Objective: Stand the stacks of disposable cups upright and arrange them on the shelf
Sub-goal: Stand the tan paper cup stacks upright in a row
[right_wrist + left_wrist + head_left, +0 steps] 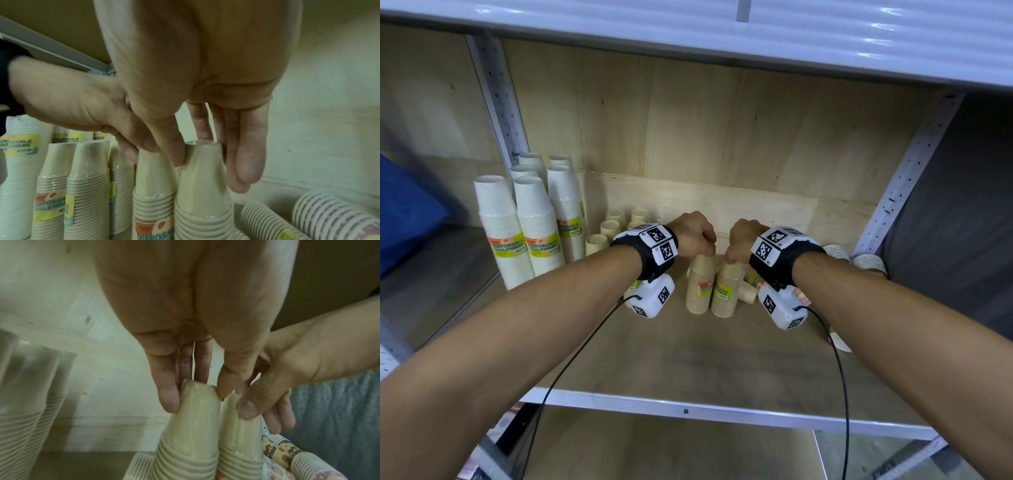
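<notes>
Cup stacks [701, 284] upright — each hand [693, 234] seemingly pinching one, touching

The wooden shelf [688, 346] carries upright white cup stacks [530, 222], tan stacks [714, 287], and fallen stacks [866, 262].

The tall cup stacks [524, 226] on the left are white, each with a yellow and orange label. The two stacks in the middle [714, 287] are tan like cardboard, with labels in orange and yellow-green. Small tan stacks [607, 229] stand behind. On the right, lying cups [333, 217] are white with dark stripes (one nearby has brown and orange pictures). The shelf [688, 346] is pale wood with a white metal edge. The wristbands [654, 246] are black, with black-and-white square patterns. A blue thing [404, 212] sits far left.
</notes>
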### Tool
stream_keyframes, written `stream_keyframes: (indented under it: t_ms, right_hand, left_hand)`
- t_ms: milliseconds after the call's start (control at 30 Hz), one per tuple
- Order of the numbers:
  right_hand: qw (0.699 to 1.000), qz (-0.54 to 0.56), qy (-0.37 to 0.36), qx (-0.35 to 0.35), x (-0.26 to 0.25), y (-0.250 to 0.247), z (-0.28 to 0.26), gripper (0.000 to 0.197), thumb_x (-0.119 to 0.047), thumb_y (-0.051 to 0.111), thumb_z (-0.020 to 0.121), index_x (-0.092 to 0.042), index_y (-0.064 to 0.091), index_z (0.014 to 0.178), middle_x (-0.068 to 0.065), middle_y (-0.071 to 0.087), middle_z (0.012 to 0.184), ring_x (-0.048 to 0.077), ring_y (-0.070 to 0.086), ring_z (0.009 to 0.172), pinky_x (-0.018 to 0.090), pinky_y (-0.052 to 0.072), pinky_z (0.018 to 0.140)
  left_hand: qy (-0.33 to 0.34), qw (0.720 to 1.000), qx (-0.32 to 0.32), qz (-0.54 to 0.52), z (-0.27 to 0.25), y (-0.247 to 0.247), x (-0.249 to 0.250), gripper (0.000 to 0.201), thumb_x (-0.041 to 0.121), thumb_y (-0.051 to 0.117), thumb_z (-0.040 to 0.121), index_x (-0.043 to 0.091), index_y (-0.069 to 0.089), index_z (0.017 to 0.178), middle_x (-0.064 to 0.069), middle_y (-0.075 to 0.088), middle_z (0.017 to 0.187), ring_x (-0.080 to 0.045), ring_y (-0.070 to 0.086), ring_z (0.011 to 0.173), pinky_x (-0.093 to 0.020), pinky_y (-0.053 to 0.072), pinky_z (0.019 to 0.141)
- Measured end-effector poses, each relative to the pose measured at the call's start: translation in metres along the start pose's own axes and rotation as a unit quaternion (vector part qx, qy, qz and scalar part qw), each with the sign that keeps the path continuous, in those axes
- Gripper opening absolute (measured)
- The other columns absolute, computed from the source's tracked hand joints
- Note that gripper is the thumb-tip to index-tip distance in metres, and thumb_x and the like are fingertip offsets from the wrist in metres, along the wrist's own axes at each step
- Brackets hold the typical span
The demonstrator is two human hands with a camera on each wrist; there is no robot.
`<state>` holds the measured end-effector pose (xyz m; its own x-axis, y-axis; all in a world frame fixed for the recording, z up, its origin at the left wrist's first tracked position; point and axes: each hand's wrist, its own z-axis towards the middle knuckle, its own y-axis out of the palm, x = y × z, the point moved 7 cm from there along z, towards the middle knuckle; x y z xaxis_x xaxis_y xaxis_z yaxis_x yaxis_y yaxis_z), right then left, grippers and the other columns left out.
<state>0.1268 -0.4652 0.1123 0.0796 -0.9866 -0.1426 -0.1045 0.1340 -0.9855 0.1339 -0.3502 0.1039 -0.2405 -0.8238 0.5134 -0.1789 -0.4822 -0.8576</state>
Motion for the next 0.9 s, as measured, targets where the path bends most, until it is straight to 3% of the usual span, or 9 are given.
stream_keyframes:
  t_ms: [167,367,533,700,733,800,833,900]
  right_hand:
    - [1.000,0.010,0.007,0.020,0.000,-0.004,-0.001,0.038,-0.021,0.071,0.080,-0.010,0.040,0.060,0.001,0.041,0.060,0.012,0.039,0.049,0.019,0.025,0.043]
    - [1.000,0.016,0.012,-0.010,0.000,-0.002,0.001,0.025,-0.011,0.063,0.087,-0.008,0.047,0.068,0.004,0.046,0.062,0.015,0.046,0.053,0.021,0.032,0.044]
    - [1.000,0.016,0.000,-0.008,-0.003,-0.004,-0.002,0.012,-0.011,0.062,0.086,-0.005,0.054,0.081,0.004,0.045,0.062,0.016,0.047,0.055,0.021,0.031,0.045]
    - [1.000,-0.001,-0.011,-0.020,-0.008,-0.006,-0.004,0.012,-0.011,0.064,0.087,-0.007,0.056,0.079,0.005,0.048,0.065,0.013,0.043,0.052,0.021,0.029,0.043]
    - [1.000,-0.003,-0.022,-0.019,-0.011,-0.007,-0.006,0.005,-0.011,0.063,0.087,-0.006,0.061,0.085,0.005,0.050,0.068,0.012,0.042,0.052,0.020,0.029,0.043]
    - [0.999,-0.008,-0.038,-0.025,-0.016,-0.007,-0.007,0.019,-0.009,0.063,0.086,0.001,0.067,0.102,0.006,0.052,0.070,0.011,0.041,0.050,0.020,0.029,0.043]
    - [0.999,-0.012,-0.040,-0.032,-0.019,-0.007,-0.008,0.018,-0.008,0.063,0.086,0.002,0.067,0.100,0.005,0.050,0.067,0.010,0.041,0.049,0.019,0.029,0.043]
    - [0.998,-0.021,-0.049,-0.040,-0.025,-0.009,-0.011,0.008,-0.008,0.063,0.085,-0.004,0.062,0.079,0.004,0.048,0.062,0.012,0.043,0.050,0.020,0.031,0.043]
  left_hand:
    - [-0.003,1.000,0.008,0.023,0.001,-0.001,0.003,0.043,0.035,0.070,0.085,0.013,0.067,0.122,-0.001,0.066,0.117,-0.016,0.060,0.100,-0.025,0.048,0.083]
    - [0.010,0.999,-0.015,0.038,0.003,0.001,0.007,0.037,0.019,0.066,0.087,0.014,0.066,0.123,-0.002,0.064,0.123,-0.017,0.059,0.109,-0.024,0.045,0.085]
    - [0.012,0.997,-0.023,0.072,0.003,0.003,0.008,0.037,0.023,0.068,0.085,0.019,0.066,0.122,0.000,0.059,0.119,-0.019,0.058,0.108,-0.025,0.046,0.083]
    - [0.005,0.994,-0.045,0.102,0.000,-0.001,0.012,0.037,0.018,0.068,0.085,0.018,0.066,0.122,0.000,0.058,0.117,-0.017,0.058,0.100,-0.026,0.049,0.078]
    - [-0.002,0.993,-0.056,0.100,-0.001,-0.002,0.012,0.037,0.017,0.069,0.085,0.018,0.066,0.122,0.000,0.059,0.115,-0.019,0.060,0.099,-0.028,0.052,0.076]
    - [-0.015,0.992,-0.083,0.089,-0.004,-0.004,0.010,0.037,0.014,0.070,0.083,0.018,0.067,0.120,-0.004,0.061,0.115,-0.024,0.066,0.095,-0.031,0.060,0.075]
    - [-0.021,0.991,-0.097,0.089,-0.007,-0.004,0.009,0.036,0.013,0.070,0.083,0.018,0.067,0.119,-0.006,0.062,0.114,-0.026,0.068,0.093,-0.032,0.061,0.075]
    - [-0.028,0.988,-0.113,0.101,-0.012,-0.006,0.006,0.035,0.011,0.069,0.083,0.018,0.068,0.118,-0.005,0.064,0.113,-0.025,0.070,0.089,-0.031,0.061,0.074]
